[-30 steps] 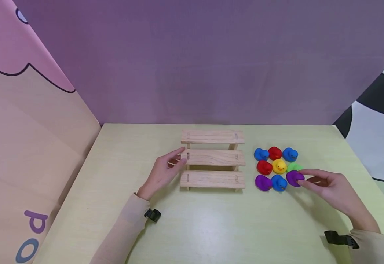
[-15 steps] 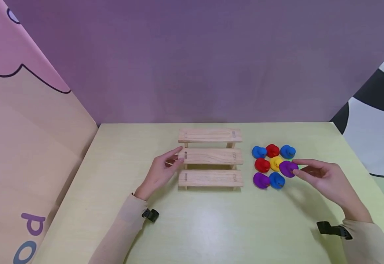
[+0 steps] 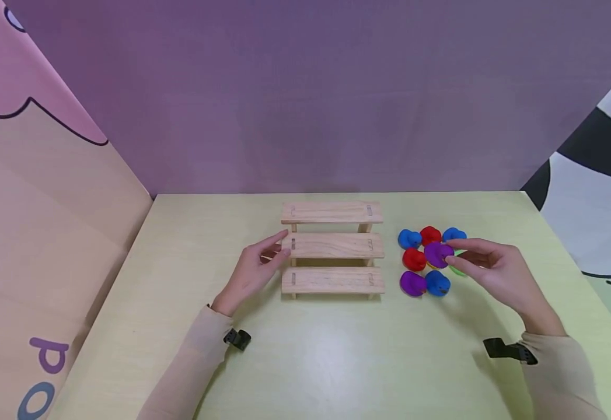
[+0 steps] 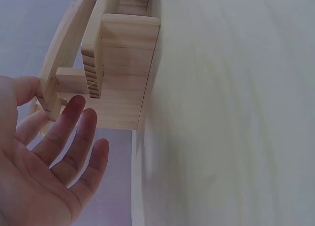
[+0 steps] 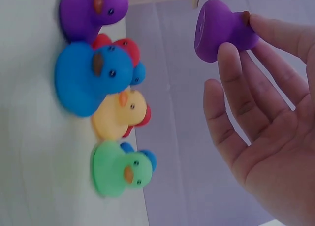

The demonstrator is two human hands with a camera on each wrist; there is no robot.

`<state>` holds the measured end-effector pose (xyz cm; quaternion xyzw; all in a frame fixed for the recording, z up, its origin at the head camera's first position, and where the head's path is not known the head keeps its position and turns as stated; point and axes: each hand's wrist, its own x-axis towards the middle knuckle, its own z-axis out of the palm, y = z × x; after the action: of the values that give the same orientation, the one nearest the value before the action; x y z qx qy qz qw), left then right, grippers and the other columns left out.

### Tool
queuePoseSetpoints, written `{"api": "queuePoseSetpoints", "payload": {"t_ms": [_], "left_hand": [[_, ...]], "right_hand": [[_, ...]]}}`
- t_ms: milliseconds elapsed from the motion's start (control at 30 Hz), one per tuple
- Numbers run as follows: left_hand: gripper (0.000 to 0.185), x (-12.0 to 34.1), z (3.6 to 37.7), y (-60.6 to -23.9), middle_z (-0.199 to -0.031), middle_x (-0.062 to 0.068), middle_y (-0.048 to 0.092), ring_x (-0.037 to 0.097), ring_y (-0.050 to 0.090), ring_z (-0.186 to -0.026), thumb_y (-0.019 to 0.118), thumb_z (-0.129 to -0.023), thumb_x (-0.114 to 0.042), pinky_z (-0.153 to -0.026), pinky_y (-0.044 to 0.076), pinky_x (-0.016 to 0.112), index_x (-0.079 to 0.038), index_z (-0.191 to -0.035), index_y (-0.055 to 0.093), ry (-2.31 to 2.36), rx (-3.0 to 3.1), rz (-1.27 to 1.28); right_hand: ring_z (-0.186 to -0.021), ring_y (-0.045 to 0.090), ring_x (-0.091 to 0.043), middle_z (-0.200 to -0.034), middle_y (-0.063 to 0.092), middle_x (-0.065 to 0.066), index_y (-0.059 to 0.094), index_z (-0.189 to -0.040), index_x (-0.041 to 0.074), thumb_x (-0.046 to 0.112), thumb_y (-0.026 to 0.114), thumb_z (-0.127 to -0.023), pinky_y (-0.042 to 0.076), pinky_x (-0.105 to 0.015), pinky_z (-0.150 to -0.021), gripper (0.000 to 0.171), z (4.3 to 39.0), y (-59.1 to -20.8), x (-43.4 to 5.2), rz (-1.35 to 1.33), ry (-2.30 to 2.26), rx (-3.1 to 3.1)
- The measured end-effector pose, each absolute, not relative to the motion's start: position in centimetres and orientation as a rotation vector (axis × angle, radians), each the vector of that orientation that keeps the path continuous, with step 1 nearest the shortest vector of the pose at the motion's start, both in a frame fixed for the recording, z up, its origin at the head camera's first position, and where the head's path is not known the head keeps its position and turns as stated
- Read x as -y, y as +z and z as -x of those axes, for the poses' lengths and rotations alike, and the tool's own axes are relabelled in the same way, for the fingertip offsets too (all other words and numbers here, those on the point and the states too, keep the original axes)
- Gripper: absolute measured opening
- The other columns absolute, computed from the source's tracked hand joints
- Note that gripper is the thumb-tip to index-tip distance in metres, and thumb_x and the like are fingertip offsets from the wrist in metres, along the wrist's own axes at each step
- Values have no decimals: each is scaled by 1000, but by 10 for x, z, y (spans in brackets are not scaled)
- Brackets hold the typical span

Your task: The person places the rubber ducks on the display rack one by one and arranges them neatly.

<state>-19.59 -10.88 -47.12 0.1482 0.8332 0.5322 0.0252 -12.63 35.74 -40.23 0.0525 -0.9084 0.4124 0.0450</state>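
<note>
Closest to us, on the table (image 3: 305,361), our right hand (image 3: 494,274) has its grip narrow, pinching a purple duck (image 3: 438,254) lifted above the other ducks (image 3: 425,262). Our left hand (image 3: 252,271) rests with relaxed, wide fingers against the left end of the wooden steps (image 3: 332,248), holding nothing. Farther on, all three steps carry no duck yet. We judge the work only begun: one duck is in hand, and the rest sit grouped just right of the steps.
</note>
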Motion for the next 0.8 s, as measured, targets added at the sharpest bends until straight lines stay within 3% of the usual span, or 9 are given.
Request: {"api": "queuePoseSetpoints", "payload": {"t_ms": [267,800], "left_hand": [[49,109,195,-469,-123,5,76,22,70,-100,65,-108,-36,-80,59,33,-29,-155,57,1629,-2574,-443],[49,109,195,-470,-124,5,77,22,71,-102,64,-108,-39,-82,59,35,-32,-156,56,1631,-2577,-455]], "right_hand": [[-91,68,8,-107,68,34,72,-134,5,20,76,-100,55,-13,-76,37,134,-397,-344,-184,1235,2733],[-104,64,6,-116,69,31,74,-135,14,25,75,-101,49,-13,-86,36,149,-387,-301,-224,1261,2702]]}}
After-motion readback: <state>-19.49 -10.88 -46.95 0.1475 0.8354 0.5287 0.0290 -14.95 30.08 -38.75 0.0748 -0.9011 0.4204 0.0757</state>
